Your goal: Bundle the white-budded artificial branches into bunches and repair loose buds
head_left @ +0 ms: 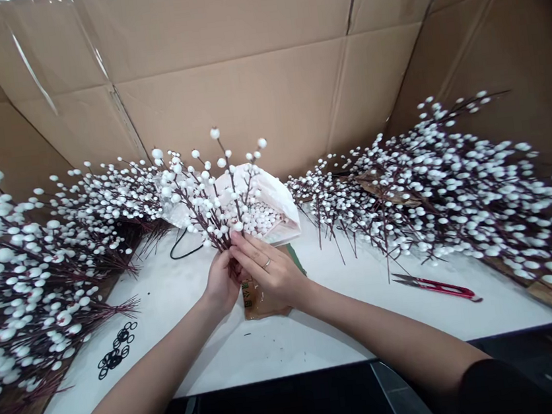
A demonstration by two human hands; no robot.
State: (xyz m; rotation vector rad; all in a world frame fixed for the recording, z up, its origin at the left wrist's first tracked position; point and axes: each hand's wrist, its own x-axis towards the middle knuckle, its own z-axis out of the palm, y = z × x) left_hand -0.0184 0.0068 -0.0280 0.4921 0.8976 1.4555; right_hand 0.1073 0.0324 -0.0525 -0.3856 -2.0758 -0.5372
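Observation:
Several dark stems with white berries [208, 204] stand upright, fanned out above my two hands at the middle of the white table. My left hand [223, 281] is closed around the lower stems. From the right, my right hand [270, 267], with a ring on one finger, presses its fingertips on the same stems, touching my left hand. Behind the bunch lies an open white bag [275, 197] with loose white berries inside. Under my hands is a brown taped piece [267, 304] with a green edge. The stem ends are hidden by my fingers.
Large heaps of berry stems lie at the left [23, 262] and right [454, 193]. Small black rings [116, 351] rest at the table's left front, red snips [437, 286] at the right. Cardboard walls [243, 98] rise behind the white table [234, 364].

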